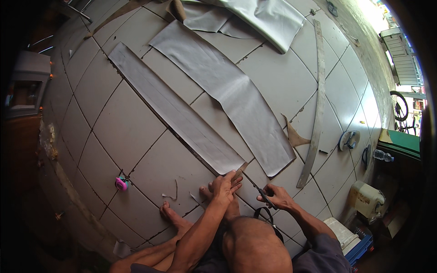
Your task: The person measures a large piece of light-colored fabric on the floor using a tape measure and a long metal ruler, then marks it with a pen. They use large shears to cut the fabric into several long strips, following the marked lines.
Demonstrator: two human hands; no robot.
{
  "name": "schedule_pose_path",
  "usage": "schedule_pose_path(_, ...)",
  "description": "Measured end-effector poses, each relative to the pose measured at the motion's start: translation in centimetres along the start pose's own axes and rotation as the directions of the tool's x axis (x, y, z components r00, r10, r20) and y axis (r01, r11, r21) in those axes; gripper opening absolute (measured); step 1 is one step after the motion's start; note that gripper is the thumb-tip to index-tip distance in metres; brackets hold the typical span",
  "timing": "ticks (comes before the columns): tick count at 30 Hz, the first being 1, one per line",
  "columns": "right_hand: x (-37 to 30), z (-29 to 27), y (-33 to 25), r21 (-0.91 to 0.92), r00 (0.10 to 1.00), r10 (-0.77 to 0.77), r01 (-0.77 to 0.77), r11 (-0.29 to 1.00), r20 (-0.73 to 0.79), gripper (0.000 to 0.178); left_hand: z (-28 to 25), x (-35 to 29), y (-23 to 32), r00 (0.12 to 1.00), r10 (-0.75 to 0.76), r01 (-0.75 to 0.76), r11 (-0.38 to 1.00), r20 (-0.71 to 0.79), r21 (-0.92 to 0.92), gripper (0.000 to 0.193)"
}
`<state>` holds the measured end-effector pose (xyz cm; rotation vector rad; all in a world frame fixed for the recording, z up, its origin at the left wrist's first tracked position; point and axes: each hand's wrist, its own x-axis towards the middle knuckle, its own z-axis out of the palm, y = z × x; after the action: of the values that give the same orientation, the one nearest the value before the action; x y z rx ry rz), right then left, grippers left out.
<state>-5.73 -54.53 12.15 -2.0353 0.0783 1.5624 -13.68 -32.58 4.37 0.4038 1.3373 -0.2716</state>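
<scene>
Narrow silver-grey leatherette strip (175, 109): lies flat on the tiled floor (123, 123), running from far left to its near end just beyond the person's feet. The left hand (224, 185) is at that near end, fingers partly bent and touching the material; whether it pinches the edge cannot be confirmed. The right hand (278, 198) is curled round the handles of the scissors (261, 193), whose blades point toward the same end; whether they have entered the material cannot be determined.

Completed, as judged from the layout: the strip lies separate from the wide silver-grey panel (234, 93) to its right, and thin offcuts (175, 191) on the near floor suggest trimming. A brown scrap (297, 136) lies right of the panel.

Outstanding, in this assessment: the near end appears to be in work. Faint lines run along the strip's surface with no cut visible on them. The larger silver sheet (268, 18) lies at the far side, its cutting status unverified. A long metal straightedge (317, 100) rests at right, out of hand.
</scene>
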Motion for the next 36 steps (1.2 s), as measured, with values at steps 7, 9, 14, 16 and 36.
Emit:
schedule_pose_path(7, 0.2, -0.4, -1.1, -0.051, 1.000, -0.027, 0.027, 0.998, 0.007, 0.081, -0.1, -0.1, -0.6, 0.996, 0.031, -0.023, 0.995, 0.081, -0.093, 0.041)
schedule_pose_path(9, 0.2, -0.3, -1.1, -0.059, 1.000, -0.029, 0.029, 0.998, 0.005, 0.079, -0.4, -0.3, -0.9, 0.995, 0.043, -0.030, 0.990, 0.090, -0.138, 0.040)
schedule_pose_path(14, 0.2, -0.1, -1.0, -0.075, 0.997, -0.074, 0.075, 0.994, 0.010, 0.078, -0.7, -0.1, -1.1, 0.996, 0.042, -0.033, 0.992, 0.079, -0.119, 0.040)
schedule_pose_path(16, 0.3, 0.0, -0.9, -0.080, 0.996, -0.090, 0.090, 0.993, 0.011, 0.078, -1.0, 0.1, -1.1, 0.994, 0.043, -0.032, 0.993, 0.097, -0.111, 0.038)
schedule_pose_path(36, 0.5, 0.7, 0.0, -0.081, 0.996, -0.094, 0.094, 0.992, 0.001, 0.079, -1.5, 0.3, -0.8, 0.991, 0.023, -0.012, 0.996, 0.131, -0.086, 0.026)
